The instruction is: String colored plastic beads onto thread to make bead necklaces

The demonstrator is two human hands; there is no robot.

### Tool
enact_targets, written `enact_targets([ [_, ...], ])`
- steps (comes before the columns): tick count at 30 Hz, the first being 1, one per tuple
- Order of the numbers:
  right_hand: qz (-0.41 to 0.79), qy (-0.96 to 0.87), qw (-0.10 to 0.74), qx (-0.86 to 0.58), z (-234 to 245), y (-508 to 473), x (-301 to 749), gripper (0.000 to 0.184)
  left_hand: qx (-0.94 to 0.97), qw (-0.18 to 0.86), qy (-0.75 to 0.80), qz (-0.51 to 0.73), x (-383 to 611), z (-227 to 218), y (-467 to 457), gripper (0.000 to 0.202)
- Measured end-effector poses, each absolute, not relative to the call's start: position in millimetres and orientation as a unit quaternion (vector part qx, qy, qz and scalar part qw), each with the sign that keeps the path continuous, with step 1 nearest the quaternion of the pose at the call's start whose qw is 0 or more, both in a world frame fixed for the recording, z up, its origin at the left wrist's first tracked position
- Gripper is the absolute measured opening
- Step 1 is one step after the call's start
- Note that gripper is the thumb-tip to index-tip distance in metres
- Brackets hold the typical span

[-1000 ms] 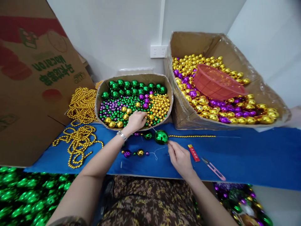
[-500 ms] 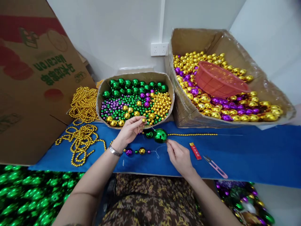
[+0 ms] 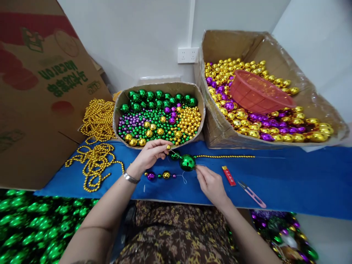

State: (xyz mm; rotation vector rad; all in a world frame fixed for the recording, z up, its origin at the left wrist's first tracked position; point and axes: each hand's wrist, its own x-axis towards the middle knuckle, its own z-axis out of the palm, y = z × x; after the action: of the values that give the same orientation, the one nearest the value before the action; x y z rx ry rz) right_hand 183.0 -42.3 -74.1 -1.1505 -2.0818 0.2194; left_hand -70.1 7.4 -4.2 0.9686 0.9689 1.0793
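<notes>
My left hand point(image 3: 152, 156) is closed, with a small gold bead point(image 3: 168, 147) pinched at its fingertips. A thin pale thread runs from this bead to a large shiny green bead point(image 3: 187, 162). On the right side of the green bead, my right hand point(image 3: 211, 183) pinches the thread where it comes out. Behind lies another dark green bead point(image 3: 175, 155), partly hidden. A strand of small gold beads point(image 3: 225, 156) stretches right along the blue cloth. Nearer me rests a short string of purple, green and gold beads point(image 3: 159, 176) with a loose thread end.
A cardboard box of mixed beads point(image 3: 202, 126) stands behind my hands. The larger box point(image 3: 220, 135) at right holds gold and purple beads and a red basket point(image 3: 258, 97). Gold bead strands point(image 3: 96, 165) lie left; a red packet point(image 3: 228, 176) and pink thread snips point(image 3: 253, 194) lie right.
Both the small gold bead in my left hand and the large green bead have come slightly down toward me. My right hand keeps its pinch beside the green bead.
</notes>
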Motion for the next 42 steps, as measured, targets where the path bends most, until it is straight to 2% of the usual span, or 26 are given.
enact_targets([
  [5, 0.029, -0.816, 0.366, -0.447, -78.7, -44.4, 179.2, 0.024, 0.526, 0.543, 0.466, 0.46, -61.7, -7.1, -1.0, 0.025],
  [8, 0.044, -0.812, 0.349, -0.465, -89.7, -48.4, 172.9, 0.026, 0.557, 0.524, 0.478, 0.432, -50.8, -17.7, -9.2, 0.027],
  [11, 0.093, -0.809, 0.298, -0.499, -105.2, -53.0, 172.7, 0.025, 0.544, 0.53, 0.491, 0.427, -43.6, -36.9, -16.5, 0.024],
  [15, 0.091, -0.831, 0.214, -0.506, -112.6, -53.7, 182.8, 0.021, 0.574, 0.487, 0.517, 0.408, -42.9, -57.1, -22.0, 0.024],
  [18, 0.09, -0.816, 0.257, -0.509, -100.9, -48.6, 183.4, 0.024, 0.605, 0.43, 0.524, 0.417, -42.9, -53.3, -20.9, 0.022],
  [22, 0.117, -0.812, 0.336, -0.463, -81.3, -39.2, 167.3, 0.031, 0.617, 0.404, 0.495, 0.46, -39.6, -23.0, -10.2, 0.022],
  [26, 0.157, -0.802, 0.37, -0.441, -73.1, -31.5, 154.5, 0.025, 0.618, 0.425, 0.448, 0.487, -36.1, 6.7, 8.0, 0.022],
  [31, 0.272, -0.749, 0.409, -0.445, -68.7, -25.9, 156.7, 0.02, 0.608, 0.464, 0.415, 0.493, -37.4, 13.2, 50.0, 0.033],
  [33, 0.298, -0.724, 0.415, -0.463, -68.5, -24.9, 158.4, 0.021, 0.628, 0.397, 0.463, 0.483, -40.8, 10.0, 75.9, 0.038],
  [34, 0.31, -0.712, 0.418, -0.472, -68.9, -24.7, 158.8, 0.021, 0.649, 0.317, 0.512, 0.466, -42.4, 8.0, 89.3, 0.035],
  [36, 0.332, -0.691, 0.424, -0.482, -70.3, -24.4, 158.5, 0.022, 0.706, 0.137, 0.598, 0.353, -43.6, 3.5, 113.6, 0.024],
  [38, 0.351, -0.675, 0.431, -0.485, -71.3, -24.5, 157.4, 0.023, 0.734, 0.016, 0.639, 0.23, -41.0, -0.8, 130.8, 0.027],
  [40, 0.368, -0.666, 0.434, -0.482, -71.0, -25.4, 156.6, 0.023, 0.74, -0.023, 0.652, 0.165, -35.8, -3.9, 139.1, 0.034],
  [42, 0.374, -0.667, 0.433, -0.477, -69.0, -27.3, 156.8, 0.022, 0.735, -0.002, 0.655, 0.177, -31.3, -5.0, 138.6, 0.037],
])
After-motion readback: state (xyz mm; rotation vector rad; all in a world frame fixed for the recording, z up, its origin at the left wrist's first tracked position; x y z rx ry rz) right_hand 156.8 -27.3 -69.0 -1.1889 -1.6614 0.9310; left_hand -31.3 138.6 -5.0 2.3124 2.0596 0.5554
